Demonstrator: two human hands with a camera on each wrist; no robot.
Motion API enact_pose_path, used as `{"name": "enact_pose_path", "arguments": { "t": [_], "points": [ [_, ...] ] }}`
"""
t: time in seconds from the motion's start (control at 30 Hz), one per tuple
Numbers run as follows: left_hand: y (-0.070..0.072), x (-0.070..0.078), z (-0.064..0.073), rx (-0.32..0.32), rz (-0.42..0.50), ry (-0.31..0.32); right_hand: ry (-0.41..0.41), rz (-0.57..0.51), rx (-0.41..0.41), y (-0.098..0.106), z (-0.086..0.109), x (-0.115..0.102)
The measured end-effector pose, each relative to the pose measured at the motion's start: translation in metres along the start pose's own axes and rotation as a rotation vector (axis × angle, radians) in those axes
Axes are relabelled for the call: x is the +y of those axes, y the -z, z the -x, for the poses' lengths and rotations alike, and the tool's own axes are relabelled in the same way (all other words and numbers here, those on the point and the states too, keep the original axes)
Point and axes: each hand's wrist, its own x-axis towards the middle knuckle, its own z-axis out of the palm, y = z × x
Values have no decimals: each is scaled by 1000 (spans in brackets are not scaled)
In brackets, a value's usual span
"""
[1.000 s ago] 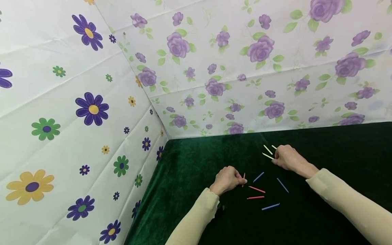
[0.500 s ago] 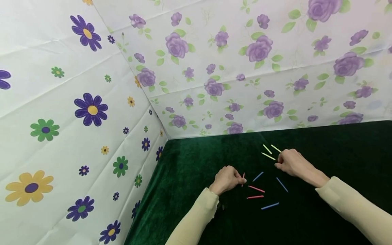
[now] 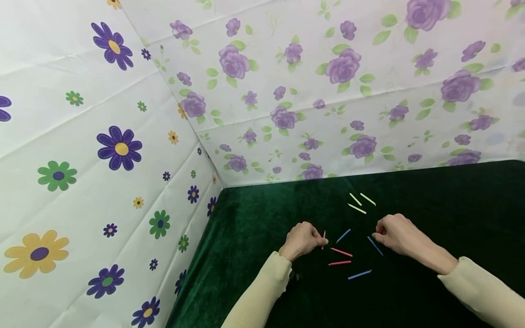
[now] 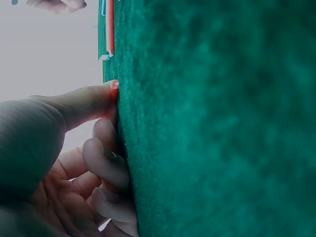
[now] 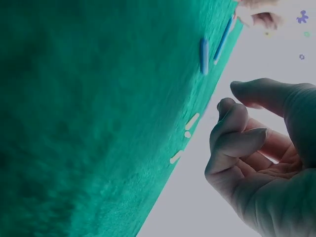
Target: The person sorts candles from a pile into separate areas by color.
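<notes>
In the head view my left hand [image 3: 301, 239] rests on the dark green cloth and pinches a thin red candle [image 3: 324, 234] between thumb and fingers. The left wrist view shows the thumb [image 4: 86, 103] against this candle's tip; the rest of it is mostly hidden. Two other red candles [image 3: 340, 263] lie just right of that hand. Three blue candles [image 3: 359, 274] are spread farther right. My right hand [image 3: 399, 232] hovers above the cloth beside one blue candle [image 3: 376, 247]. Its fingers are loosely curled, thumb apart, holding nothing. Three yellow candles [image 3: 357, 208] lie close together behind.
A green velvet cloth [image 3: 254, 209] covers the table. White sheets with flowers hang at the left [image 3: 82, 182] and behind [image 3: 262, 82], meeting at the table's back left corner.
My right hand has drawn away from the yellow candles, toward me and slightly right, leaving all three on the cloth. The left hand still pinches the red candle in the same place.
</notes>
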Motion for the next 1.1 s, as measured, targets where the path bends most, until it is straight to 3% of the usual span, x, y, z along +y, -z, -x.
{"name": "enact_pose_path", "arguments": {
  "t": [0.2, 0.53, 0.8, 1.1],
  "points": [
    [1, 0, -1, 4, -12, -8, 1, -23, -20, -6, 13, -12],
    [2, 1, -1, -1, 6, -6, 29, -47, -53, -19, 18, -28],
    [1, 2, -1, 0, 21, -7, -10, -10, -36, -20, 20, -29],
    [1, 0, -2, 1, 15, -2, -118, -17, -60, -14, 28, -24]
  ]
}}
